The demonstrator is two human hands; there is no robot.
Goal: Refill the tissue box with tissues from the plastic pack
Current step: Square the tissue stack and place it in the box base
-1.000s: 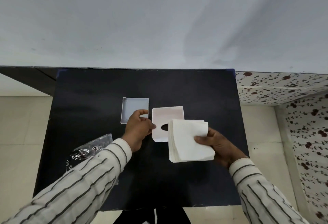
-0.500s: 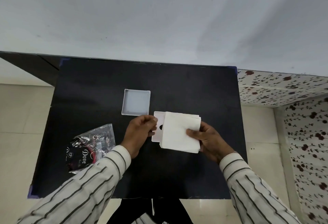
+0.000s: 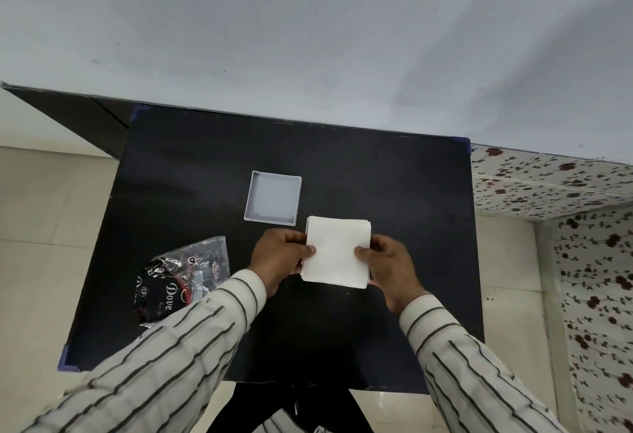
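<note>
A white stack of tissues (image 3: 337,251) lies flat over the pink tissue-box part with the oval slot, which is hidden beneath it. My left hand (image 3: 279,259) grips the stack's left edge, thumb on top. My right hand (image 3: 390,266) grips its right edge the same way. The grey open box tray (image 3: 273,202) sits empty just behind and left of the stack. The crumpled plastic pack (image 3: 181,276), clear with black print, lies to the left, partly under my left sleeve.
All of this rests on a black table (image 3: 394,186) set against a pale wall. Tiled floor shows on both sides, and a flower-patterned surface (image 3: 555,186) stands to the right of the table.
My right hand carried the tissue stack leftward and laid it over the pink slotted part. My left hand shifted from that part onto the stack's left edge.
</note>
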